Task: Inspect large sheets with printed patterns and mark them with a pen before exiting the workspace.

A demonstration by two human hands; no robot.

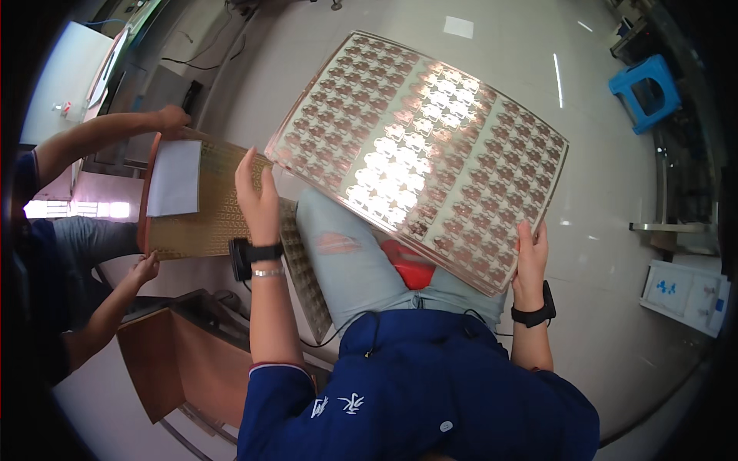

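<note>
A large rectangular circuit board panel point(369, 107) is tilted above my lap, with rows of repeated copper-coloured shapes and a bright glare down its middle. Doubled edges suggest more than one sheet together. My left hand point(257, 201) is at the panel's left corner, fingers pointing up along the edge and the thumb against it. At the lower right edge, my right hand point(530, 260) grips with thumb and fingers. Parts of the fingers are hidden behind the edges. Beside my left thigh stands another stack of patterned panels point(301, 273), partly covered by my left forearm.
On the left, a co-worker's two hands hold a golden-brown panel point(219, 223) with a white paper sheet point(175, 178) on it. Below that is an open brown box point(184, 357). A red seat point(407, 263) shows between my legs; a blue stool point(646, 92) stands far right.
</note>
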